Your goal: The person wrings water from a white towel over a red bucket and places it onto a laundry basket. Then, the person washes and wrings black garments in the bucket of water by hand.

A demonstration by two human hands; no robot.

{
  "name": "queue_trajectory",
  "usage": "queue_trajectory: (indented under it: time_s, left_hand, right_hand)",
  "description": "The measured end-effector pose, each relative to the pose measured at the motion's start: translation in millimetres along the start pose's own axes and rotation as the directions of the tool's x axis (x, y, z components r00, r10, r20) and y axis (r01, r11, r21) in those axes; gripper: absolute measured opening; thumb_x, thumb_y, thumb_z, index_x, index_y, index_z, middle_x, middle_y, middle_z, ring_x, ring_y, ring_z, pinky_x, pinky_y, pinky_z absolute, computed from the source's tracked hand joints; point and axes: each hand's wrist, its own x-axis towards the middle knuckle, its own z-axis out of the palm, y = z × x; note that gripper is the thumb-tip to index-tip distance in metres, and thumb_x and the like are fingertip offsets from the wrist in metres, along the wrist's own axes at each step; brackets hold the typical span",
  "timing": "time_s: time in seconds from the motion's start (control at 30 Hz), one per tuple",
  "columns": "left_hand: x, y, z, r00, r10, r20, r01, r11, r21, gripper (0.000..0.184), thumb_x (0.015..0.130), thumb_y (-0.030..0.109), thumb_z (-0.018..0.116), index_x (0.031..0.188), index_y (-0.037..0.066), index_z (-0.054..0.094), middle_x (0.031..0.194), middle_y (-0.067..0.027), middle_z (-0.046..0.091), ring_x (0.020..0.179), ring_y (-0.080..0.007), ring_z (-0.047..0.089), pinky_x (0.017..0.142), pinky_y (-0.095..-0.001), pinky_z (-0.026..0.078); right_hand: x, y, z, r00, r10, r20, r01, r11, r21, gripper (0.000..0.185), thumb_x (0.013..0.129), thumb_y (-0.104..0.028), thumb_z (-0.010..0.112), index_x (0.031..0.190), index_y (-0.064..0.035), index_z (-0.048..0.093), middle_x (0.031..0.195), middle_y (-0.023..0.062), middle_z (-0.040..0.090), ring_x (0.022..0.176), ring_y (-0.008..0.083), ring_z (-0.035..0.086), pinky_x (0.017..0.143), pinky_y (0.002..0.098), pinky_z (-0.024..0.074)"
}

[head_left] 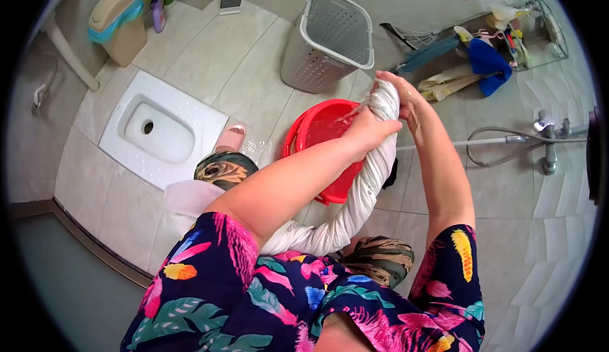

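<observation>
A long white cloth, twisted into a rope, runs from my two hands down to my lap. My left hand is wrapped round it a little below its upper end. At the top, my right hand grips the same cloth, fingers closed about its end. Water sprays off near my hands. Below them stands a red basin with water in it, partly hidden behind the cloth and my left forearm.
A grey perforated laundry basket stands beyond the basin. To the left are a squat toilet and a lidded bin. On the right, a wall rack holds cloths and gloves, near a tap with a hose.
</observation>
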Motion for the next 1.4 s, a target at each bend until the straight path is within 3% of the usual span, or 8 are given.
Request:
queue_trajectory:
  time_s: [0.23, 0.4, 0.47, 0.73, 0.87, 1.07, 1.17, 1.4]
  left_hand:
    - [8.8, -37.4, -17.7, 0.974, -0.026, -0.226, 0.074, 0.975, 0.21, 0.041, 0.073, 0.013, 0.07, 0.109, -0.002, 0.056, 0.097, -0.0146, 0.064, 0.089, -0.026, 0.063, 0.078, -0.0379, 0.05]
    - [36.3, -89.4, -39.7, 0.941, 0.046, -0.335, 0.16, 0.813, 0.559, 0.043, 0.073, 0.017, 0.069, 0.109, -0.004, 0.058, 0.108, -0.0221, 0.063, 0.105, -0.0332, 0.061, 0.086, -0.041, 0.049]
    - [28.1, -88.8, -53.7, 0.972, 0.13, -0.198, 0.025, 0.774, 0.632, 0.042, 0.075, 0.021, 0.068, 0.108, -0.003, 0.059, 0.11, -0.0215, 0.063, 0.106, -0.0353, 0.06, 0.087, -0.0409, 0.049]
    - [-2.1, -51.0, -62.6, 0.9, -0.168, -0.401, 0.381, 0.75, 0.541, 0.083, 0.076, 0.026, 0.072, 0.137, -0.004, 0.022, 0.122, -0.0272, 0.052, 0.114, -0.0405, 0.053, 0.095, -0.0443, 0.045]
    - [7.9, -36.7, -56.8, 0.931, 0.081, -0.356, 0.216, 0.664, 0.716, 0.099, 0.077, 0.034, 0.071, 0.146, 0.004, 0.007, 0.117, -0.0325, 0.055, 0.105, -0.0431, 0.057, 0.09, -0.0496, 0.045]
    - [15.3, -6.9, -48.7, 0.967, 0.016, -0.254, 0.175, 0.686, 0.706, 0.098, 0.076, 0.021, 0.072, 0.146, 0.01, 0.005, 0.124, -0.0241, 0.053, 0.113, -0.0416, 0.053, 0.094, -0.0455, 0.044]
    - [13.1, 6.6, -48.1, 0.973, 0.032, -0.23, 0.042, 0.949, 0.312, 0.079, 0.074, 0.012, 0.066, 0.141, 0.003, 0.026, 0.129, -0.0184, 0.049, 0.119, -0.0296, 0.049, 0.098, -0.0384, 0.04]
    - [7.6, 34.5, -35.5, 0.99, -0.122, 0.068, 0.136, 0.956, -0.259, 0.045, 0.085, 0.021, 0.056, 0.126, 0.009, 0.042, 0.088, -0.0117, 0.06, 0.062, -0.0212, 0.062, 0.053, -0.035, 0.054]
  right_hand:
    - [26.2, 17.8, 29.8, 0.956, 0.037, -0.289, -0.185, 0.843, -0.505, 0.028, 0.084, -0.03, 0.061, 0.093, -0.0036, 0.061, 0.08, 0.0088, 0.062, 0.067, 0.0216, 0.061, 0.062, 0.0379, 0.0511]
    - [50.0, 33.0, 55.0, 0.933, -0.202, -0.298, -0.227, 0.314, -0.922, 0.044, 0.08, -0.033, 0.059, 0.097, 0.0077, 0.065, 0.096, 0.0175, 0.067, 0.086, 0.0309, 0.065, 0.078, 0.0411, 0.0498]
    - [59.7, 46.5, 66.6, 0.942, -0.321, -0.098, -0.164, -0.185, -0.969, 0.045, 0.079, -0.034, 0.058, 0.097, 0.006, 0.066, 0.096, 0.0206, 0.068, 0.092, 0.0326, 0.066, 0.081, 0.0405, 0.0511]
    - [73.4, 76.4, 82.2, 0.936, -0.307, -0.17, -0.252, -0.249, -0.935, 0.035, 0.079, -0.033, 0.056, 0.084, -0.0025, 0.072, 0.09, 0.0178, 0.07, 0.095, 0.029, 0.067, 0.085, 0.0371, 0.0515]
    - [65.0, 43.7, 64.6, 0.93, -0.333, -0.156, -0.232, -0.202, -0.951, 0.038, 0.088, -0.024, 0.043, 0.108, -0.0026, 0.067, 0.112, 0.0224, 0.063, 0.109, 0.0332, 0.06, 0.092, 0.0417, 0.0475]
    - [44.8, 27.4, 70.2, 0.852, -0.311, -0.422, -0.226, 0.508, -0.831, 0.079, 0.083, -0.064, 0.053, 0.116, 0.0081, 0.059, 0.116, 0.0264, 0.06, 0.115, 0.0361, 0.056, 0.095, 0.0405, 0.0435]
    - [33.1, 9.4, 42.9, 0.988, -0.06, -0.144, 0.008, 0.943, -0.333, 0.093, 0.082, -0.076, 0.039, 0.127, 0.0048, 0.051, 0.125, 0.0196, 0.057, 0.117, 0.0336, 0.054, 0.096, 0.0489, 0.0414]
    - [9.0, 49.9, 14.7, 0.868, -0.496, -0.024, 0.45, 0.764, 0.463, 0.096, 0.077, -0.082, 0.039, 0.133, -0.0038, 0.045, 0.128, 0.0219, 0.053, 0.116, 0.0404, 0.052, 0.1, 0.0566, 0.0385]
